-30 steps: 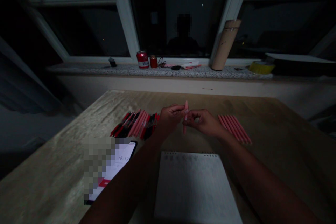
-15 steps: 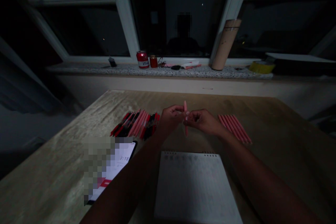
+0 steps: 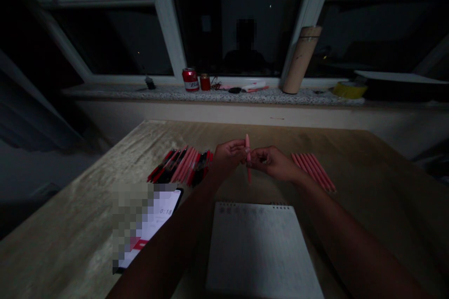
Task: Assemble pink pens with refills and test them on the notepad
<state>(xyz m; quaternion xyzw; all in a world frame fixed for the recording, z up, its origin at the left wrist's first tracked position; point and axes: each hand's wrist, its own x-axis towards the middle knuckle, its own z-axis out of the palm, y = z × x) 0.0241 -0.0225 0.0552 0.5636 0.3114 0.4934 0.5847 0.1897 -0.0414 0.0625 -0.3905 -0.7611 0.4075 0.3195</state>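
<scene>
Over the middle of the table (image 3: pixel 259 133), beyond a spiral notebook (image 3: pixel 261 247), one pink pen (image 3: pixel 249 174) is held between both hands. By the left hand (image 3: pixel 228 155) it is gripped near its far end, fingertips drawn in narrow; by the right hand (image 3: pixel 275 163) it is pinched lower down, thumb and finger closed on the barrel. Its tapered end is pointed away from the wearer. Light poor: the pen is probably raised off the table, but the gap cannot be made out. Just left of the left hand, a bank of red, black and pink pens (image 3: pixel 183 167) is laid slantwise, packed close. Right of the right hand, a row of pink pens (image 3: pixel 313 171) is set in parallel. Nearer the wearer, on the left, a lit phone (image 3: pixel 164 203) is partly covered by the left forearm (image 3: pixel 175 238). On the windowsill (image 3: pixel 168 94) behind, a red can (image 3: pixel 190 80), a small red jar (image 3: pixel 205 82), a tall tan cylinder (image 3: pixel 301 60) and a yellow roll (image 3: pixel 349 90) are spaced out.
</scene>
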